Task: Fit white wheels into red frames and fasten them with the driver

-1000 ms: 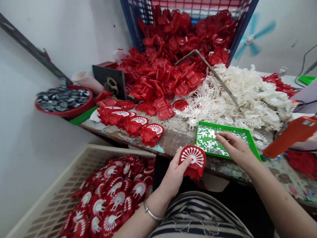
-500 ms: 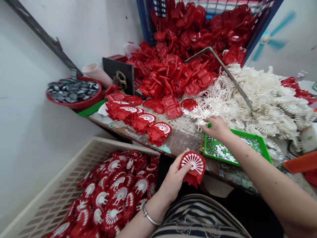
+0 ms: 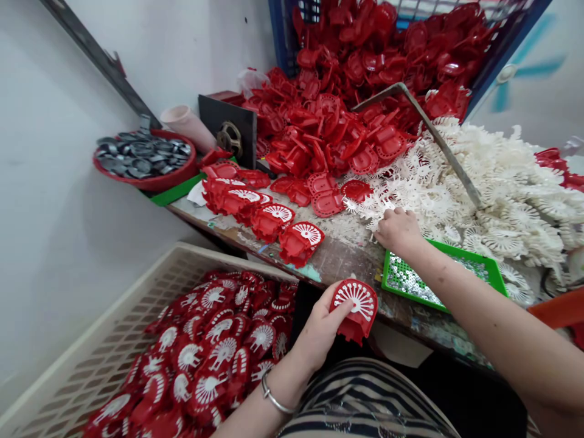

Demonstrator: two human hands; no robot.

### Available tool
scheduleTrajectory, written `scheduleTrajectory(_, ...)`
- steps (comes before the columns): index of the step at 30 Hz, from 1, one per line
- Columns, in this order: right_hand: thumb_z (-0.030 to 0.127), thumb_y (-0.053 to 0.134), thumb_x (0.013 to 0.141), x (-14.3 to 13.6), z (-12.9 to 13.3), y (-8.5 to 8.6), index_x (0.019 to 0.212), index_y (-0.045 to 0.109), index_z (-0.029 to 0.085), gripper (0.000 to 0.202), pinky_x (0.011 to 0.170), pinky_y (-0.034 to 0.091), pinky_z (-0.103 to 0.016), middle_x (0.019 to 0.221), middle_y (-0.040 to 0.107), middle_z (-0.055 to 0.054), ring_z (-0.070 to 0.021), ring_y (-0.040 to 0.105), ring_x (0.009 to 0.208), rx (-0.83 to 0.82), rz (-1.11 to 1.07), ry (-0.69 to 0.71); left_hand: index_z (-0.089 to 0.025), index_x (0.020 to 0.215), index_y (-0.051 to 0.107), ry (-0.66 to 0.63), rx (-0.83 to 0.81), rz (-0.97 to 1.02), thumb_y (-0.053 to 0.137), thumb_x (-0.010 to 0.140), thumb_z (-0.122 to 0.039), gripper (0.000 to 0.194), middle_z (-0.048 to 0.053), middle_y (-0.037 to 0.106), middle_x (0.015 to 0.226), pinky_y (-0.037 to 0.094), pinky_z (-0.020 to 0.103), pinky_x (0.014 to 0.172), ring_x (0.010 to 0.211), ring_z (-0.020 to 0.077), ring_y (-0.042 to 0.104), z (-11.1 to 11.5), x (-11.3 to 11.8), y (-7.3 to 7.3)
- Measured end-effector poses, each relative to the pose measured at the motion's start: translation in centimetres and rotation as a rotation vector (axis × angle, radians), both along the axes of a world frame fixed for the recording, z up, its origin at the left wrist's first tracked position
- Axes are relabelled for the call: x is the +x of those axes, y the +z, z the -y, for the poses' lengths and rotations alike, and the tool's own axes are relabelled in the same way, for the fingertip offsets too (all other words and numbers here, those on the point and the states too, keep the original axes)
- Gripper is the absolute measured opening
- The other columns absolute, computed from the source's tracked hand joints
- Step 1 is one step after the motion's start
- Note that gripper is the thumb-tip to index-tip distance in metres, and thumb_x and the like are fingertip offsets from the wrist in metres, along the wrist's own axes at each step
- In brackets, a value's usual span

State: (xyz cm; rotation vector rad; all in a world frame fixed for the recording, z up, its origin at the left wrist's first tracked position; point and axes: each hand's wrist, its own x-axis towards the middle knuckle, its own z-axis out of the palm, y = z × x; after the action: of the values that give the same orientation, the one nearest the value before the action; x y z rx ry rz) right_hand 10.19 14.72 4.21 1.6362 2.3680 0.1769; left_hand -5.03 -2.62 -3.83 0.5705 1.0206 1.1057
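Observation:
My left hand [image 3: 322, 328] holds a red plastic piece [image 3: 354, 328] with a white fan-shaped insert [image 3: 360, 299], its thumb pressed on the fan. At the near edge of the white fan pile [image 3: 424, 188], my right hand [image 3: 399, 231] has its fingers curled down; whatever is between them is hidden. Just beneath the right wrist lies a green tray [image 3: 495, 277] of small shiny metal pieces. Several red pieces with white fans stand in a row on the table, the closest one [image 3: 301, 243] left of my right hand.
Loose red parts [image 3: 328, 134] spill from a blue basket [image 3: 278, 36]. A bent metal bar [image 3: 438, 137] crosses the white pile. A red bowl [image 3: 182, 170] of dark parts sits left; below is a cream crate [image 3: 150, 274] of assembled pieces. An orange handle [image 3: 559, 304] lies right.
The view has shifted, so the table items appear farther right. My right hand's fingers have curled in, and the white fan at its fingertips no longer shows. My left hand keeps its hold.

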Motion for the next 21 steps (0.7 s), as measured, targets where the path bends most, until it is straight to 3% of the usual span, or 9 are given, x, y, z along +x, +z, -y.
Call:
scheduleTrajectory(3, 0.023, 0.053, 0.089, -0.5, -0.2, 0.3, 0.098, 0.076, 0.012, 0.027, 0.089, 0.043, -0.041, 0.106, 0.065, -0.021, -0.0344, 0.052, 0.112, -0.016, -0.003, 0.026, -0.018, 0.124, 0.061, -0.004, -0.003, -0.004, 0.073, 0.079, -0.035, 0.049, 0.009, 0.07, 0.124, 0.045, 0.038, 0.103, 0.112, 0.0239, 0.063, 0.0, 0.0, 0.1)
scheduleTrajectory(9, 0.022, 0.044, 0.094, 1.4, -1.7, 1.2, 0.091, 0.077, 0.013, 0.034, 0.081, 0.046, -0.036, 0.101, 0.065, -0.017, -0.0297, 0.059, 0.102, 0.005, -0.125, -0.055, -0.015, 0.125, 0.06, 0.0, -0.013, -0.009, 0.075, 0.077, -0.036, 0.054, 0.011, 0.069, 0.125, 0.045, 0.038, 0.104, 0.112, 0.0244, 0.063, 0.2, -0.2, 0.2)
scheduleTrajectory(17, 0.034, 0.051, 0.094, 6.0, -2.1, 2.3, 0.098, 0.075, 0.018, 0.029, 0.082, 0.049, -0.033, 0.094, 0.068, -0.009, -0.023, 0.063, 0.091, 0.141, -0.603, -0.269, -0.018, 0.123, 0.063, 0.004, -0.026, -0.024, 0.077, 0.075, -0.039, 0.054, 0.009, 0.071, 0.12, 0.046, 0.037, 0.101, 0.109, 0.0238, 0.064, 0.2, 0.1, 0.4)
scheduleTrajectory(21, 0.04, 0.047, 0.097, 8.7, -1.0, 2.7, 0.109, 0.071, 0.015, 0.036, 0.07, 0.05, -0.03, 0.082, 0.067, -0.008, -0.0189, 0.063, 0.074, 0.176, -0.847, -0.416, -0.018, 0.122, 0.064, 0.015, -0.033, -0.028, 0.078, 0.073, -0.039, 0.055, 0.008, 0.072, 0.116, 0.048, 0.036, 0.099, 0.105, 0.0232, 0.065, 0.2, 0.3, 0.4)
